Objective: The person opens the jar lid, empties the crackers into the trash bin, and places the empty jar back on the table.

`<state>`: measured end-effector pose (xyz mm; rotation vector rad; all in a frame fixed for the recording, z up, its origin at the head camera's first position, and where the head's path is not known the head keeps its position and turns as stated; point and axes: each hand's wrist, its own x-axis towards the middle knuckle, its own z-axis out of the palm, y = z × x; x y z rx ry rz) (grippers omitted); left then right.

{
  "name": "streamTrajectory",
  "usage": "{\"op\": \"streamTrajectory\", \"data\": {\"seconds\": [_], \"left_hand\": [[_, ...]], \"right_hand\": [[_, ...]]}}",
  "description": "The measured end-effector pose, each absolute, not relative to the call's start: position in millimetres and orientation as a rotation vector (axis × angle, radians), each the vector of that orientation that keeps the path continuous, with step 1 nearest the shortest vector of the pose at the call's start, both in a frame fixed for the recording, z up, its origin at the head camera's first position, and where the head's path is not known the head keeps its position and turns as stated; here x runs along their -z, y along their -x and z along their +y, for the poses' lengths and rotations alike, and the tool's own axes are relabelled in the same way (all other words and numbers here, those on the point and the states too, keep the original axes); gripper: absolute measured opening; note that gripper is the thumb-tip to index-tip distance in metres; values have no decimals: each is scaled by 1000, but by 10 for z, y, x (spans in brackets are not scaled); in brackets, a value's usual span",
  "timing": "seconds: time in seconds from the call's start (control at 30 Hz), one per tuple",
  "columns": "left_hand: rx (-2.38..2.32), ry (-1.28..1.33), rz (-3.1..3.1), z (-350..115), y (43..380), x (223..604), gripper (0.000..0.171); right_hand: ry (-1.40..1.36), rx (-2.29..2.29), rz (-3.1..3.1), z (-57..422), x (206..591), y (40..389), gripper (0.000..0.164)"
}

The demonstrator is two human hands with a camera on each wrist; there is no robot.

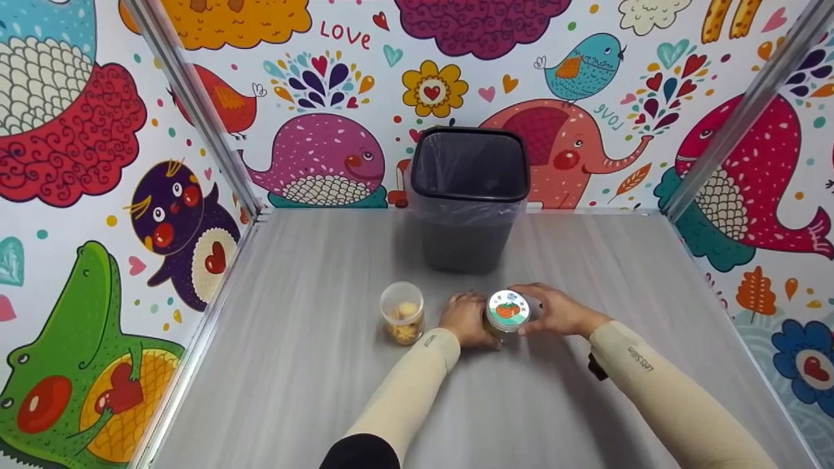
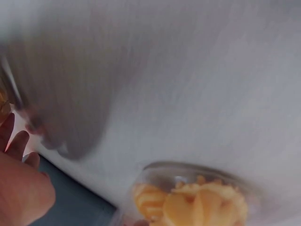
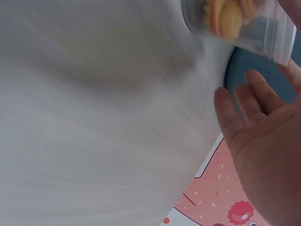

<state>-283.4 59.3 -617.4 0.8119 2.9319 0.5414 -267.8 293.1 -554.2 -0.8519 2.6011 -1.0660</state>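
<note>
A clear plastic jar of yellow cookies [image 3: 228, 19] has a screw lid with an orange fruit label [image 1: 509, 311]. My right hand [image 1: 557, 311] grips this lid from the right, thumb and index finger at its rim, other fingers spread loosely in the right wrist view. On the jar's left, my left hand [image 1: 467, 320] holds the body low down, thumb in front. The left wrist view catches only a sliver of that jar by the fingers [image 2: 18, 146]. Left of my left hand stands a second clear container [image 1: 402, 312] without a lid, partly filled with cookies [image 2: 197, 205].
A dark bin [image 1: 464, 244] with a clear liner stands at the back, behind both jars. The grey table [image 1: 313, 391] is bounded by patterned walls [image 1: 339, 39] and metal corner posts [image 1: 195, 98].
</note>
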Motion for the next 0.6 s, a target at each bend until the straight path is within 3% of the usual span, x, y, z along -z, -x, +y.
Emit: {"op": "streamTrajectory", "data": {"seconds": [0.3,0.6], "left_hand": [[-551,-832,2940,587,2858,6232,86],[-515,-858,2961,584,2854,6213,88]], "right_hand": [[697,1145,2641,2866,5629,2593,94],[695,1252,2633,2846,5676,2542,86]]}}
